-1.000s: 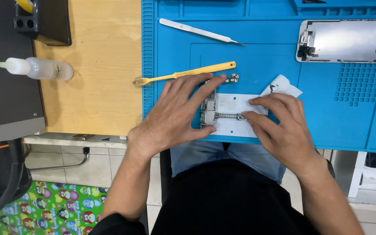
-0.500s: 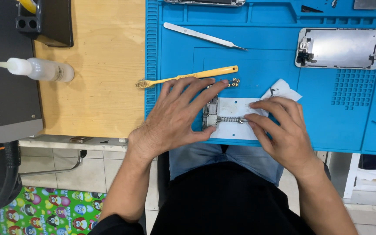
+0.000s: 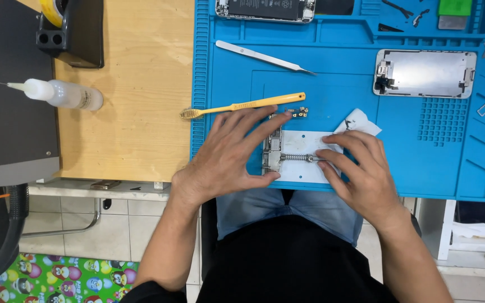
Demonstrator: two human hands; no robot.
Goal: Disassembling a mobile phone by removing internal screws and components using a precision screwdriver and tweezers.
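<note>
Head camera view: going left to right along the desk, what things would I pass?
Squeeze bottle → yellow brush → left hand → white holder plate → right hand → phone screen panel.

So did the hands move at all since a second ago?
Hardly. The left hand and right hand stay pressed on the white holder, where they were. Only the camera tipped up, showing more of the top of the blue mat. The toothbrush and tweezers haven't moved.
</note>
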